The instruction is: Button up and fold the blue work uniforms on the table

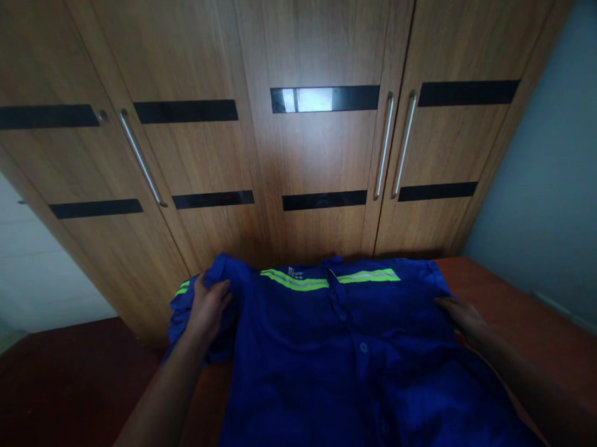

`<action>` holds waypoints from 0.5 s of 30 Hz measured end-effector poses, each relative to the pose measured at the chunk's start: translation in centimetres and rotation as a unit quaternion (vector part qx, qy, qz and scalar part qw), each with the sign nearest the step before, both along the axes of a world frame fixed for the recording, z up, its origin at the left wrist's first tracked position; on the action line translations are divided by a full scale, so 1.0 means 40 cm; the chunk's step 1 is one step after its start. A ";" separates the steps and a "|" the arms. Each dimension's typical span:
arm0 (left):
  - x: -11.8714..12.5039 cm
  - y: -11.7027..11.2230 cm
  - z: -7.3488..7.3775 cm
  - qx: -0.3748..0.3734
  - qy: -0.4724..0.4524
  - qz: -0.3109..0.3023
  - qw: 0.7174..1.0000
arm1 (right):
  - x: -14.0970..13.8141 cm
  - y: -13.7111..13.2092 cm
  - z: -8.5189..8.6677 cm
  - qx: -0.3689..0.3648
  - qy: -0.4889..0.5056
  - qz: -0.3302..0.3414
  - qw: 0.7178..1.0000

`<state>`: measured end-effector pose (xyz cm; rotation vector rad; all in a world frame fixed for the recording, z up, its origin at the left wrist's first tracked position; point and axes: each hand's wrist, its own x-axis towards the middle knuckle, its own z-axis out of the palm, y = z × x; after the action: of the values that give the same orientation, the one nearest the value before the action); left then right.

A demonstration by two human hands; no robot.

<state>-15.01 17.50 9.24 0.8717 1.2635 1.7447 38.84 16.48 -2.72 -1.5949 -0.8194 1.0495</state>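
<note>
A dark blue work jacket [305, 356] with buttons down its front and a yellow-green and silver strip across the chest lies spread out on a reddish-brown surface. At its left shoulder side, my left hand [211, 305] has its fingers curled over the bunched sleeve, which carries a similar bright strip. My right hand [460, 310] rests against the opposite edge of the jacket, fingers stretched out on the cloth near the shoulder. The right sleeve is mostly hidden from view. The collar lies toward the cabinet and the lower part runs out of the picture toward me.
Directly behind the jacket stands a wooden wardrobe [319, 149] with black panels and long metal handles. The reddish-brown table [507, 299] extends to the right, beside a pale wall [560, 170]. A dark red floor [62, 389] lies at lower left.
</note>
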 end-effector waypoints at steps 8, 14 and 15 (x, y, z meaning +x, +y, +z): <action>0.002 -0.141 -0.051 -0.043 -0.041 0.000 0.998 | 0.004 -0.006 0.004 -0.028 -0.075 0.018 0.997; -0.010 -0.218 -0.168 -0.145 0.206 -0.063 0.966 | 0.059 0.002 -0.004 -0.028 -0.160 0.008 0.987; -0.010 -0.221 -0.183 -0.141 0.211 -0.063 0.965 | 0.071 0.004 -0.004 -0.026 -0.193 0.004 0.981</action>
<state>-15.39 8.67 1.93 1.1617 1.6443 1.2741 41.68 16.65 -2.87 -1.8727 -1.0637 0.7797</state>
